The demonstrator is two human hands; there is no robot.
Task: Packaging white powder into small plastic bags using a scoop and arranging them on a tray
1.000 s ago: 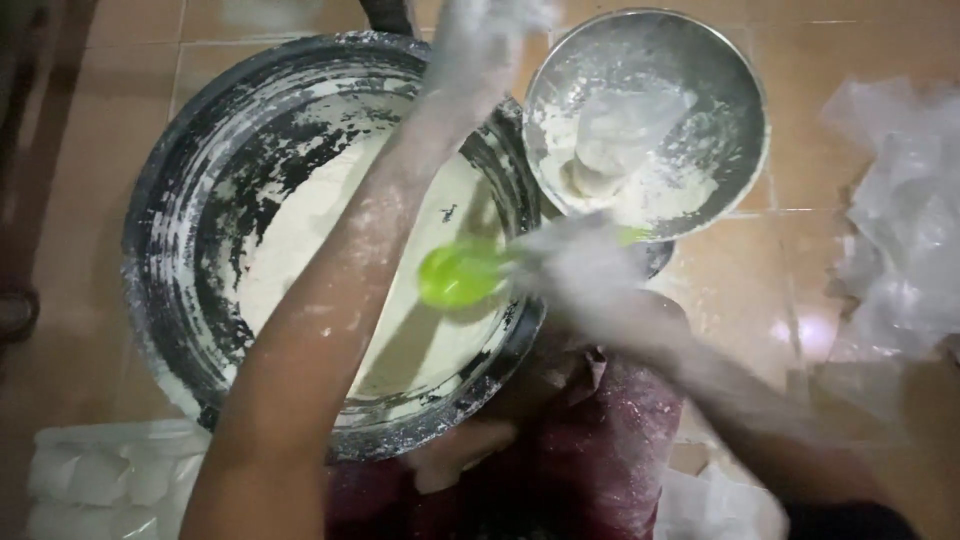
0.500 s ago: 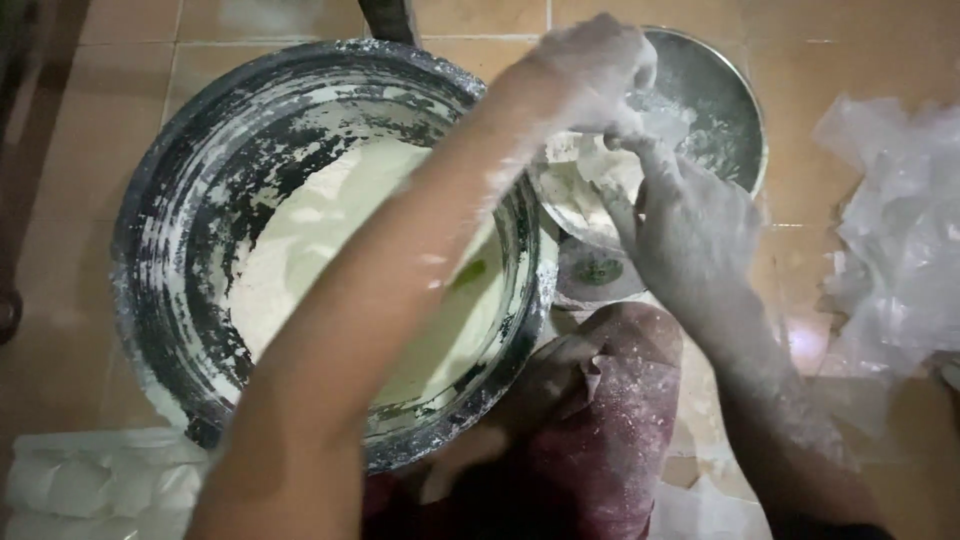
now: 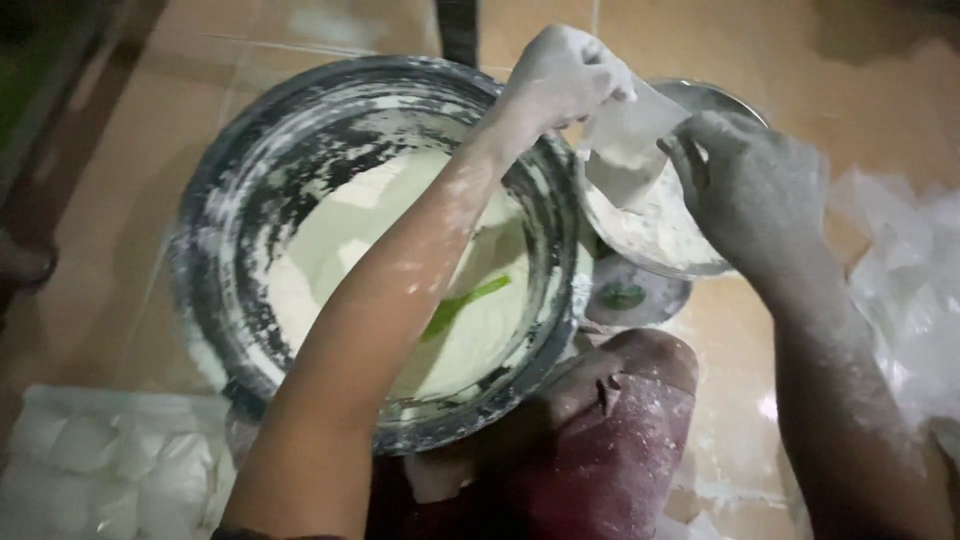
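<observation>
Two floured hands are holding a small clear bag open above a metal bowl of flour.

The left hand (image 3: 565, 75) is pinching one edge of the plastic bag (image 3: 630, 140) with curled fingers while the right hand (image 3: 750, 185) is gripping the opposite edge, both closed on it. The bag is hanging over the small metal bowl (image 3: 690, 250), which is sitting on a scale (image 3: 625, 297) just beside the large flour-caked basin (image 3: 380, 250); a green scoop (image 3: 465, 305) is lying inside the basin. The powdery fingers are likely gripping poorly, so the thin bag could be slipping free and spilling flour onto the tiled floor (image 3: 730, 420). Filled bags (image 3: 100, 465) are lying at lower left.
</observation>
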